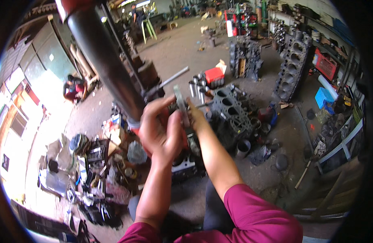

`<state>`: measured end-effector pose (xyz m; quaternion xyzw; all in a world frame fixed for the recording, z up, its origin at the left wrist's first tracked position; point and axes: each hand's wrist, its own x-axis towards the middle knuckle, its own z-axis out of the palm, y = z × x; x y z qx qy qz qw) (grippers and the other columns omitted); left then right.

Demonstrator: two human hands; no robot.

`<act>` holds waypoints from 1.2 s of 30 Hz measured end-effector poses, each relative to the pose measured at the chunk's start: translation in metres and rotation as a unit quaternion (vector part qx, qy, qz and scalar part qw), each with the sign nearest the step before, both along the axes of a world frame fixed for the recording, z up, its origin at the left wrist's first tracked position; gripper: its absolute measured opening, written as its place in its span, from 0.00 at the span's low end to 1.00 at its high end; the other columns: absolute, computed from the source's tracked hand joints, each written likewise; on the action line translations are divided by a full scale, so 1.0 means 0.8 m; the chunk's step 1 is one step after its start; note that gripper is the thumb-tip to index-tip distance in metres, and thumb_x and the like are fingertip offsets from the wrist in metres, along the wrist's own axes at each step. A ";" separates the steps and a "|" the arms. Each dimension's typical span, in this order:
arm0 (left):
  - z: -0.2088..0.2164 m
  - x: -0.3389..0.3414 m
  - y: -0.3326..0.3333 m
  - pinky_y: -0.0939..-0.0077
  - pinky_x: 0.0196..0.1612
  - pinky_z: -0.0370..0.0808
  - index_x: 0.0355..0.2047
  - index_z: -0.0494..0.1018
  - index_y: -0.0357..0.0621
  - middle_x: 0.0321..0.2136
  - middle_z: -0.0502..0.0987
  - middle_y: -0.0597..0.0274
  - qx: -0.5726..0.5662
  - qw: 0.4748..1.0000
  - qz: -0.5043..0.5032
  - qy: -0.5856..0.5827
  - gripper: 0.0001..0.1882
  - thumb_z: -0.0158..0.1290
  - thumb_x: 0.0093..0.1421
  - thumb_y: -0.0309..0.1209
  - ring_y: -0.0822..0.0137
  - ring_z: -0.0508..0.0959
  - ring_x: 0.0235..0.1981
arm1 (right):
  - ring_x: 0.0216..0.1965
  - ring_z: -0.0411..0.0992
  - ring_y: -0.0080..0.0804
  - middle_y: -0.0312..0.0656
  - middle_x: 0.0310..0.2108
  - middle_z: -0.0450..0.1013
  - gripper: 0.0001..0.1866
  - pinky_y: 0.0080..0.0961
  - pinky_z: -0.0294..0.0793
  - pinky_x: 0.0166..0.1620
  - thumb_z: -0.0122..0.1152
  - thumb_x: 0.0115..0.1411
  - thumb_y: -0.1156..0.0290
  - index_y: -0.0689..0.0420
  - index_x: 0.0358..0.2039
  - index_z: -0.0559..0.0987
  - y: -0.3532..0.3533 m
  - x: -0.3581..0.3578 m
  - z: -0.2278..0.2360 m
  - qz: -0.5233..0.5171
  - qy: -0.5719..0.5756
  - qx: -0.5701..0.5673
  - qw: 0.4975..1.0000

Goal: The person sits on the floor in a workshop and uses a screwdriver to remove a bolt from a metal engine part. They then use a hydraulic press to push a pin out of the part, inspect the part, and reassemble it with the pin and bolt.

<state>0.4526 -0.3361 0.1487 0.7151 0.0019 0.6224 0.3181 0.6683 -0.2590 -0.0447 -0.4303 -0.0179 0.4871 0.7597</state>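
A flat grey piece (180,100), narrow and seen nearly edge-on, is held up in front of me; motion blur hides its exact kind. My left hand (159,128) has its fingers bent and thumb raised, with the fingertips against the piece's near-left side. On the other side my right hand (191,113) grips the same piece, its fingers mostly hidden behind it. Just beyond my left hand stands a thick dark machine column (103,56) that slants up to the left. Red machine parts show below and behind my hands.
An engine block (231,106) lies right of my hands, with metal cylinder sleeves (200,87) and a red box (214,75) behind it. Another block (292,65) stands upright further right. Tools and parts crowd a low bench (98,156) at left. A person (75,87) crouches far left.
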 end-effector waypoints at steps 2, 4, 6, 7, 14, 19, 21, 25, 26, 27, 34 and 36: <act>-0.037 -0.074 -0.001 0.70 0.49 0.74 0.44 0.71 0.34 0.39 0.79 0.52 -0.073 0.995 0.030 -0.061 0.10 0.50 0.65 0.27 0.65 0.78 0.40 | 0.14 0.59 0.26 0.32 0.15 0.65 0.31 0.27 0.55 0.18 0.73 0.43 0.35 0.50 0.18 0.73 -0.016 0.010 0.003 -0.061 0.008 0.039 0.997; -0.068 -0.132 0.019 0.73 0.47 0.74 0.41 0.72 0.35 0.37 0.79 0.54 -0.134 0.984 0.105 -0.047 0.09 0.51 0.66 0.28 0.67 0.78 0.40 | 0.22 0.67 0.27 0.36 0.23 0.71 0.21 0.27 0.64 0.28 0.69 0.52 0.50 0.57 0.27 0.75 -0.034 0.018 0.017 -0.247 -0.120 -0.044 0.960; -0.087 -0.191 0.045 0.75 0.45 0.73 0.42 0.71 0.34 0.39 0.78 0.55 -0.196 0.967 0.163 0.011 0.08 0.53 0.64 0.24 0.70 0.76 0.39 | 0.30 0.74 0.27 0.40 0.30 0.78 0.12 0.28 0.74 0.37 0.65 0.60 0.66 0.63 0.35 0.78 -0.054 0.019 0.040 -0.412 -0.330 -0.102 0.843; -0.092 -0.212 0.060 0.77 0.44 0.73 0.42 0.72 0.35 0.39 0.78 0.56 -0.191 0.966 0.177 0.010 0.07 0.52 0.66 0.25 0.71 0.77 0.38 | 0.31 0.75 0.28 0.41 0.31 0.78 0.12 0.26 0.74 0.36 0.63 0.61 0.67 0.65 0.35 0.78 -0.062 0.018 0.055 -0.434 -0.408 -0.002 0.803; -0.146 -0.300 0.145 0.78 0.40 0.74 0.41 0.74 0.35 0.35 0.77 0.60 -0.284 0.897 0.319 0.112 0.10 0.54 0.66 0.30 0.71 0.77 0.35 | 0.24 0.70 0.24 0.36 0.26 0.74 0.18 0.26 0.68 0.27 0.56 0.65 0.56 0.61 0.37 0.80 -0.079 -0.020 0.118 -0.056 -0.455 -0.006 0.889; -0.307 -0.261 0.163 0.76 0.24 0.73 0.30 0.73 0.41 0.22 0.77 0.60 -0.551 0.810 0.196 -0.049 0.08 0.51 0.63 0.32 0.70 0.75 0.22 | 0.24 0.72 0.25 0.36 0.26 0.75 0.16 0.26 0.69 0.27 0.50 0.66 0.57 0.55 0.35 0.80 -0.058 -0.017 0.102 -0.037 -0.395 0.008 0.918; -0.399 -0.245 0.125 0.75 0.25 0.72 0.26 0.73 0.42 0.22 0.77 0.62 -0.560 0.796 0.229 0.025 0.07 0.53 0.60 0.30 0.69 0.75 0.22 | 0.25 0.73 0.25 0.35 0.28 0.76 0.17 0.25 0.70 0.26 0.51 0.66 0.54 0.54 0.37 0.80 -0.050 -0.013 0.093 -0.067 -0.345 0.014 0.936; -0.547 -0.232 0.068 0.61 0.45 0.75 0.39 0.78 0.39 0.35 0.81 0.46 -0.670 0.543 0.439 0.251 0.17 0.58 0.53 0.39 0.53 0.80 0.38 | 0.28 0.76 0.28 0.34 0.33 0.77 0.18 0.27 0.73 0.26 0.56 0.64 0.50 0.52 0.41 0.79 -0.043 0.000 0.085 -0.097 -0.287 0.014 0.953; -0.574 -0.237 0.068 0.60 0.52 0.74 0.43 0.78 0.40 0.40 0.80 0.43 -0.694 0.497 0.433 0.288 0.20 0.58 0.52 0.38 0.49 0.80 0.45 | 0.30 0.77 0.29 0.34 0.34 0.77 0.19 0.27 0.73 0.26 0.58 0.63 0.50 0.52 0.42 0.78 -0.043 0.004 0.085 -0.089 -0.287 0.034 0.953; -0.598 -0.243 0.075 0.59 0.54 0.72 0.45 0.77 0.39 0.43 0.79 0.41 -0.694 0.490 0.423 0.315 0.20 0.56 0.53 0.36 0.47 0.78 0.47 | 0.31 0.78 0.29 0.33 0.35 0.78 0.20 0.27 0.73 0.26 0.61 0.61 0.48 0.50 0.43 0.78 -0.042 0.007 0.083 -0.108 -0.309 0.041 0.944; -0.712 -0.256 0.150 0.53 0.56 0.72 0.50 0.70 0.29 0.52 0.71 0.34 -0.629 0.464 0.523 0.341 0.24 0.53 0.54 0.29 0.37 0.75 0.51 | 0.54 0.72 0.35 0.39 0.56 0.71 0.27 0.35 0.75 0.53 0.55 0.66 0.52 0.53 0.61 0.69 -0.060 0.006 0.089 -0.063 -0.376 0.051 0.923; -0.735 -0.270 0.181 0.53 0.51 0.76 0.49 0.70 0.29 0.51 0.73 0.35 -0.695 0.426 0.483 0.318 0.23 0.54 0.53 0.28 0.39 0.77 0.48 | 0.55 0.71 0.36 0.39 0.57 0.70 0.28 0.36 0.74 0.55 0.57 0.66 0.52 0.52 0.61 0.69 -0.065 -0.004 0.095 -0.063 -0.329 0.059 0.940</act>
